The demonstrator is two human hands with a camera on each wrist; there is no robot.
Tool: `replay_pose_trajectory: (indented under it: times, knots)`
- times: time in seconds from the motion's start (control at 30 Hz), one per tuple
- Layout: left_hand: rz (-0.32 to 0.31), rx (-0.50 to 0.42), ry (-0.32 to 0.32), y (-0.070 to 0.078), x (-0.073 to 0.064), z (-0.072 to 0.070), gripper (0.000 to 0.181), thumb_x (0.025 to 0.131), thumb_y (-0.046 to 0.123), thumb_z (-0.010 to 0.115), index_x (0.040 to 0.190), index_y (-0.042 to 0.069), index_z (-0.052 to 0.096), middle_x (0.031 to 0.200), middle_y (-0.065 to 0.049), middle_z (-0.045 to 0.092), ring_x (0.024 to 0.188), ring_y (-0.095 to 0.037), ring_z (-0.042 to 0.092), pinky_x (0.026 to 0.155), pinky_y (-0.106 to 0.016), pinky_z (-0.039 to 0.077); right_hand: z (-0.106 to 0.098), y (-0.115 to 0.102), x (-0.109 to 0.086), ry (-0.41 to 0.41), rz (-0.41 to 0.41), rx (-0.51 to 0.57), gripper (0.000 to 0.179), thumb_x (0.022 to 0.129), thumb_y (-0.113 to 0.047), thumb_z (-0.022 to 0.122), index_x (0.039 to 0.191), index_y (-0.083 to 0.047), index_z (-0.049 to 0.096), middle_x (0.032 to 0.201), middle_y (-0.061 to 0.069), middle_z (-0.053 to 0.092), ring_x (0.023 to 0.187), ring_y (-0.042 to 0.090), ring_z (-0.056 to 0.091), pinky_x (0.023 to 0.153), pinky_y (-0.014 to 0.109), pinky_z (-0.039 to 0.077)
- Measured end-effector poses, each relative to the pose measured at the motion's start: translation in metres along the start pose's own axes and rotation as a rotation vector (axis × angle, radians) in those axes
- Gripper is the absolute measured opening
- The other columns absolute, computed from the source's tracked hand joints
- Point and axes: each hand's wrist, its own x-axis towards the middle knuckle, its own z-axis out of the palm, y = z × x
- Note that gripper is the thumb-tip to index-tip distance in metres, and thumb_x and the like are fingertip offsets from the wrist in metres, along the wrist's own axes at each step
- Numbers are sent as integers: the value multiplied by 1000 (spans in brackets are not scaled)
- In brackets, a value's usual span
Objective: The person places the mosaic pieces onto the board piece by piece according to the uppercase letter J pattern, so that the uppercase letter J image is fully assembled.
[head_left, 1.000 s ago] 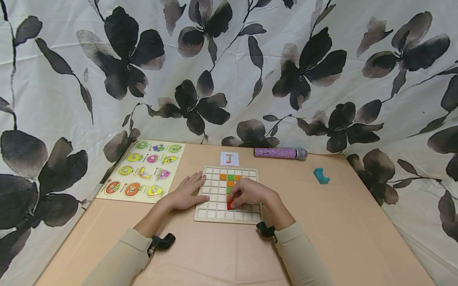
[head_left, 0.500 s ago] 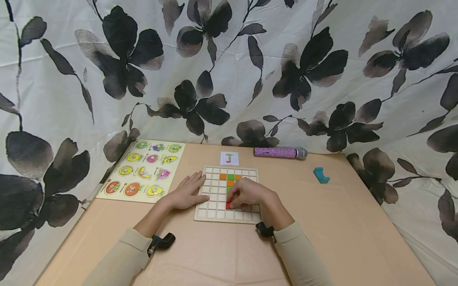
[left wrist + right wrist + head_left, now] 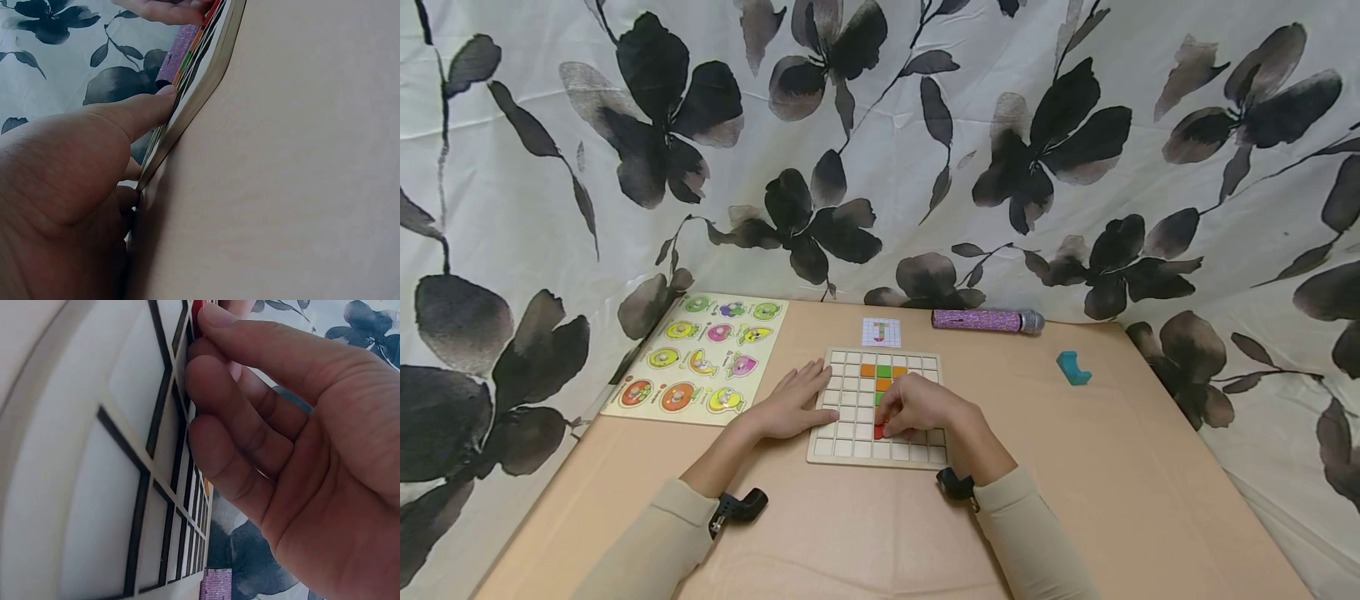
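Observation:
A wooden grid board (image 3: 842, 450) with square cells lies on the table. Orange and green square tiles (image 3: 883, 372) sit in its upper cells. Over the middle of the board is my right hand (image 3: 925, 408), thumb and fingers pinching a red square tile (image 3: 879, 432) at a lower cell. Seen from the right wrist, the thumb lies along the red tile (image 3: 198, 319), while the other fingers curl close to the grid. My left hand (image 3: 793, 402) rests with fingers spread on the board's left edge, and its thumb (image 3: 147, 112) reaches over the rim in the left wrist view.
Behind the board lies a small pattern card (image 3: 881, 332). A glittery purple microphone (image 3: 977, 322) is at the table's back edge. A teal curved piece (image 3: 1073, 368) sits to the right, and a fruit picture sheet (image 3: 700, 358) lies at left. A floral cloth (image 3: 880, 125) hangs behind.
The red tile and my right fingertips have shifted very slightly left, down into line with the column of tiles. My left hand has stayed in place.

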Motion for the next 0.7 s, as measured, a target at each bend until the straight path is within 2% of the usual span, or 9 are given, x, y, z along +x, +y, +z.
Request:
replay_pose_trajectory:
  times: [0.17,0.37,0.53,0.7]
  knots:
    - [0,-4,-2,-2,0,0,91,101,49,64,163,-4,24,173,-25,11,162,-42,5,130,-61,2,-4,-1,-4,61,-56,-55,14,86,-5,83,99,-10,82,75,-3,72,63,14,63,58,26,54]
    - [2,7,0,-3,1,1,91,100,50,63,163,-3,24,173,-25,11,162,-41,5,130,-61,2,-17,9,-18,204,-82,-82,24,90,-12,82,114,-10,80,91,-2,74,81,15,64,70,26,55]
    - [2,10,5,-4,1,1,91,100,50,64,163,-3,24,173,-25,11,162,-42,5,130,-61,2,-33,20,-34,295,-43,-39,31,89,-12,83,118,-6,78,98,1,73,83,20,62,68,27,52]
    - [4,8,7,-4,1,2,90,100,49,64,163,-3,25,173,-25,11,162,-42,5,130,-60,2,-45,26,-44,302,26,-27,31,90,-16,83,119,-7,78,98,1,73,82,23,58,68,28,49]
